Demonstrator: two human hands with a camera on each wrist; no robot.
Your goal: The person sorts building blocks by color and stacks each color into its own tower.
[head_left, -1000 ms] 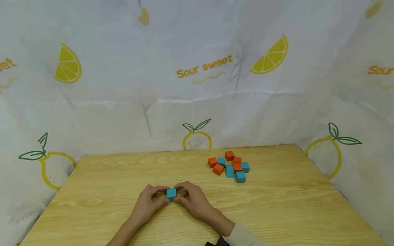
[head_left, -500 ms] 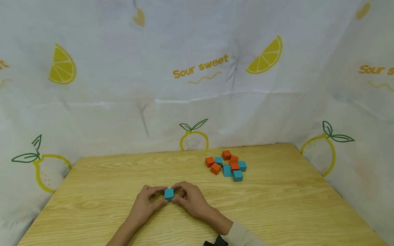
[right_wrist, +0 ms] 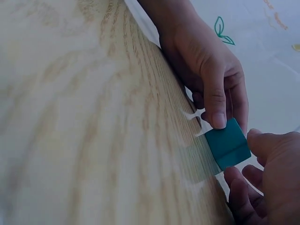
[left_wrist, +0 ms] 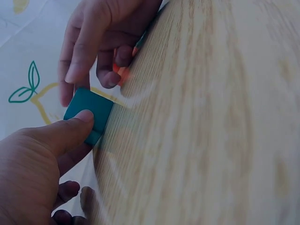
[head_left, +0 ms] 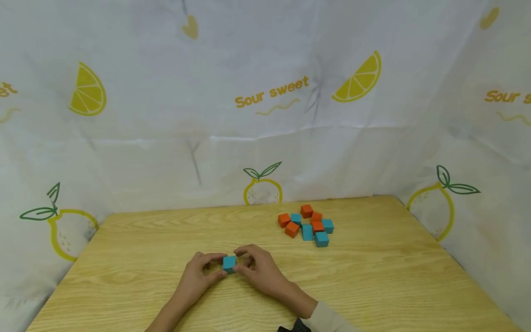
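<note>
A blue cube block stands on the wooden table near its front middle. My left hand pinches it from the left, with the thumb on its near side; the left wrist view shows that thumb lying on the teal-looking block. On the other side is my right hand, its index finger raised off the block. In the right wrist view the right thumb lies close to the block's edge; whether it touches cannot be told. The right fingers are loosely bent with nothing between them.
Farther back, right of centre, lies a loose group of several orange blocks and blue blocks. A white cloth with lemon prints rises behind the wooden table and along both sides.
Earlier both hands pinched the blue block; now the right index finger has lifted and the right grip has loosened. The left hand keeps its pinch. The view has shifted slightly.
</note>
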